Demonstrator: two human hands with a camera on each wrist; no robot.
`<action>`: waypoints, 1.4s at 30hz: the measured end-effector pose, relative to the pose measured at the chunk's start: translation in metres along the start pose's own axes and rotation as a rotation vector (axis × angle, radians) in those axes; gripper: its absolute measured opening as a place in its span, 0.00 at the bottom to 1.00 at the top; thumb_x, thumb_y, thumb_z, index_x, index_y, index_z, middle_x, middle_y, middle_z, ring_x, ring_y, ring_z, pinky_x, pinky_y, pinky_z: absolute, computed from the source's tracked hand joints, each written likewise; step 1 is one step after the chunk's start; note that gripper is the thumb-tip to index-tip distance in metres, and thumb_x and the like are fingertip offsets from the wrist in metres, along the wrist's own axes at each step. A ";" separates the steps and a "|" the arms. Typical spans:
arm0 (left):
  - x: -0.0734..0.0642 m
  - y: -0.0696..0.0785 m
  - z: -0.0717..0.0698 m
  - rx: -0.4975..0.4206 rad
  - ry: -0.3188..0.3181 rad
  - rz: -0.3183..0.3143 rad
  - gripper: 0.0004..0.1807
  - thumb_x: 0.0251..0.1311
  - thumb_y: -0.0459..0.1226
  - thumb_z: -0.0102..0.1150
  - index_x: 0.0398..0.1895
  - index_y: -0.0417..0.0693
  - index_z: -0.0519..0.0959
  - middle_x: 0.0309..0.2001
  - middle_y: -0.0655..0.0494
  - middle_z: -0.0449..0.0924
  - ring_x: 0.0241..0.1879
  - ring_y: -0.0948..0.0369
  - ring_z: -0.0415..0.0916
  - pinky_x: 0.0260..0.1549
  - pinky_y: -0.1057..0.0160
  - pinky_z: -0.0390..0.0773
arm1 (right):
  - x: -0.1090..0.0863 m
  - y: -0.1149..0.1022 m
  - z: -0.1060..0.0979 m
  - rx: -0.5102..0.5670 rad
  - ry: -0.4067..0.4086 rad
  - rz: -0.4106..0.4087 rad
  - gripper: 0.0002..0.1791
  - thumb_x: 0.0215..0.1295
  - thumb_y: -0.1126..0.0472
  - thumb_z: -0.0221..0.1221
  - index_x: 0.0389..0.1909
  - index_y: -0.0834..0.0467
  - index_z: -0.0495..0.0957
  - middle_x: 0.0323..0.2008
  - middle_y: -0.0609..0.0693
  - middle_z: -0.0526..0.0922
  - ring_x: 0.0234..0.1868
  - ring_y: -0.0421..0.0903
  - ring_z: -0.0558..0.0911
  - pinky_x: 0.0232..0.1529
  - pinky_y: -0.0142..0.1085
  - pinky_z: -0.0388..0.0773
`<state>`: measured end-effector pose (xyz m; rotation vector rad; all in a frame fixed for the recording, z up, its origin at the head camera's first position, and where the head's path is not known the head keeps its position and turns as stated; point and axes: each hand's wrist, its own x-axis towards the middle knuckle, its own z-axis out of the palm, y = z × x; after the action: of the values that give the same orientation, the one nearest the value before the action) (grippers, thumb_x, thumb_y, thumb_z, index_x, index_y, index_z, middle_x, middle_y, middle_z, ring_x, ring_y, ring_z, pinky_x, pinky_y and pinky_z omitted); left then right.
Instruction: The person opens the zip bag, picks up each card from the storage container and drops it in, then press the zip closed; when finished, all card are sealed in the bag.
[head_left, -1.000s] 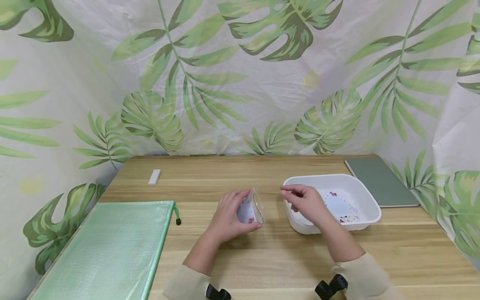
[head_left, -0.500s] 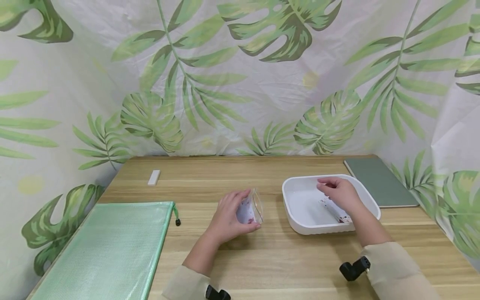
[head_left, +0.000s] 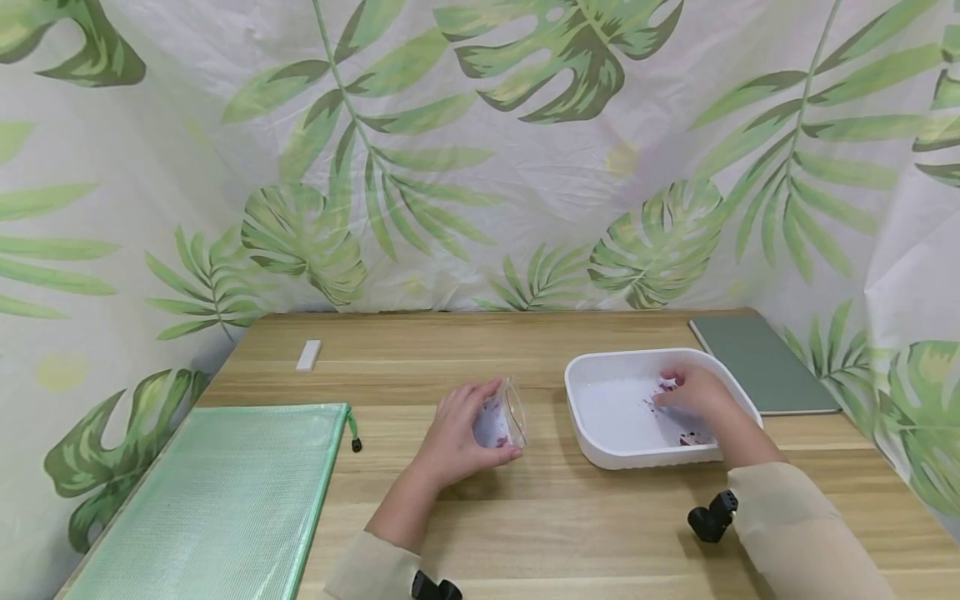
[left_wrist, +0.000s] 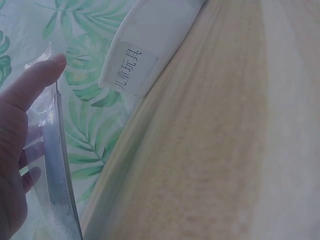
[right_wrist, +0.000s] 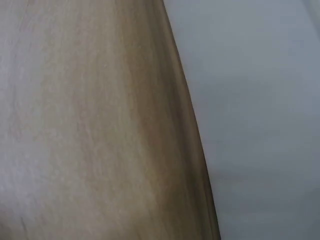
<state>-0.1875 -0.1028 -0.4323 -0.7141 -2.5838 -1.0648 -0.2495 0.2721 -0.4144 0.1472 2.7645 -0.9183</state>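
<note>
My left hand (head_left: 468, 433) holds a small clear plastic bag (head_left: 513, 417) upright over the table, its mouth spread toward the right. Printed material with red figures shows inside it. In the left wrist view the thumb and fingers hold the clear bag (left_wrist: 45, 135) from two sides. My right hand (head_left: 697, 396) reaches down into the white plastic basin (head_left: 600, 454). Its thumb and forefinger stand apart just over a printed sheet (head_left: 694, 438) with small dark red figures. The palm hides much of this sheet. The right wrist view shows no hand.
A green mesh zip pouch (head_left: 210, 492) covers the front left of the table (head_left: 450, 350). Farther back lies a small white block (head_left: 308, 355). A dark green notebook (head_left: 761, 362) lies behind the basin at right. The basin carries a printed label (left_wrist: 131, 69).
My right hand has moved right from the basin's left rim, then down into the basin over the printed sheet, its fingers spreading apart. My left hand and the clear bag have stayed in place.
</note>
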 end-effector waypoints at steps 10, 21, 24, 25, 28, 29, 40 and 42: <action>0.000 -0.002 0.002 -0.005 -0.002 -0.003 0.50 0.35 0.52 0.77 0.67 0.47 0.70 0.57 0.47 0.76 0.59 0.47 0.70 0.61 0.44 0.66 | 0.003 0.002 0.005 -0.118 0.022 -0.079 0.35 0.51 0.59 0.71 0.57 0.72 0.71 0.51 0.73 0.76 0.50 0.64 0.76 0.55 0.55 0.71; 0.000 -0.001 0.001 -0.007 -0.003 -0.002 0.50 0.35 0.52 0.77 0.67 0.47 0.70 0.57 0.47 0.76 0.59 0.47 0.71 0.60 0.44 0.65 | 0.008 0.006 0.004 -0.049 0.042 -0.024 0.28 0.57 0.61 0.67 0.55 0.71 0.73 0.47 0.69 0.77 0.47 0.60 0.76 0.49 0.50 0.72; 0.000 0.000 0.001 -0.007 0.000 0.000 0.50 0.34 0.52 0.76 0.67 0.47 0.70 0.57 0.47 0.76 0.59 0.47 0.71 0.60 0.44 0.66 | 0.008 0.006 0.003 0.006 0.053 0.012 0.22 0.61 0.61 0.64 0.53 0.69 0.75 0.45 0.65 0.76 0.44 0.56 0.74 0.45 0.45 0.71; 0.000 0.000 0.001 -0.007 0.001 0.001 0.50 0.34 0.52 0.76 0.66 0.47 0.70 0.57 0.47 0.76 0.59 0.47 0.71 0.60 0.44 0.66 | 0.008 0.006 0.002 0.020 0.059 0.017 0.20 0.62 0.61 0.63 0.52 0.68 0.75 0.45 0.64 0.76 0.43 0.55 0.74 0.44 0.45 0.71; 0.000 0.000 0.001 -0.005 0.002 -0.001 0.50 0.34 0.52 0.76 0.66 0.47 0.70 0.57 0.47 0.77 0.59 0.47 0.71 0.60 0.45 0.66 | 0.006 0.006 -0.001 0.045 0.072 0.021 0.17 0.63 0.61 0.62 0.50 0.67 0.77 0.43 0.62 0.76 0.43 0.54 0.73 0.43 0.43 0.70; 0.000 0.000 0.001 -0.005 0.002 -0.003 0.50 0.34 0.52 0.76 0.66 0.47 0.70 0.57 0.47 0.77 0.59 0.47 0.71 0.59 0.45 0.66 | 0.005 0.005 -0.002 0.050 0.075 0.021 0.17 0.63 0.61 0.61 0.49 0.66 0.77 0.43 0.61 0.76 0.43 0.54 0.73 0.43 0.43 0.70; 0.000 0.000 0.000 -0.009 -0.004 -0.010 0.50 0.34 0.52 0.76 0.67 0.47 0.70 0.57 0.47 0.76 0.59 0.47 0.71 0.60 0.45 0.66 | -0.001 -0.008 -0.022 0.164 0.053 -0.022 0.19 0.67 0.56 0.60 0.51 0.67 0.76 0.37 0.53 0.76 0.42 0.50 0.71 0.39 0.37 0.69; -0.001 0.000 0.000 -0.012 -0.004 -0.011 0.50 0.34 0.52 0.76 0.67 0.47 0.70 0.57 0.47 0.76 0.59 0.47 0.71 0.60 0.45 0.66 | -0.003 -0.011 -0.026 0.180 0.051 -0.042 0.20 0.68 0.55 0.60 0.51 0.66 0.75 0.35 0.50 0.76 0.39 0.48 0.72 0.37 0.35 0.72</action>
<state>-0.1868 -0.1029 -0.4323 -0.7061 -2.5902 -1.0838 -0.2529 0.2787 -0.3870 0.1441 2.7368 -1.1901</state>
